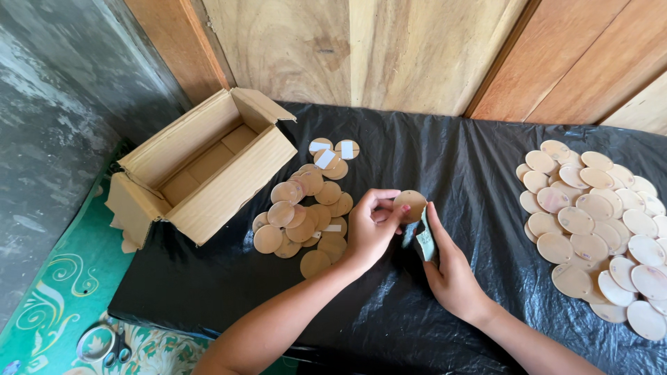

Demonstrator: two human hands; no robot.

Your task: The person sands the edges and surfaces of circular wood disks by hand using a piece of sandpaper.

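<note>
A round wooden disc is being held upright between the thumb and curled fingers of the left hand, which is closed on its edge above the middle of the counter. The right hand is being kept beside it, its fingers pressed together around a small greenish pad, the index finger being laid along the disc's lower right edge. Both forearms are being stretched in from the bottom of the view.

The counter is being covered by a crinkled black plastic sheet. Left of the hands, a loose heap of tan discs is lying, a few of them bearing white labels. At the right, a larger pile of paler discs is being spread in overlapping rows, well apart from the hands. An open cardboard box is resting on the left end of the sheet, its flaps folded outward.

Wooden boards are standing behind the counter, and a grey wall is running along the left. A green patterned mat is being seen on the floor, with scissors and a tape roll on it.
</note>
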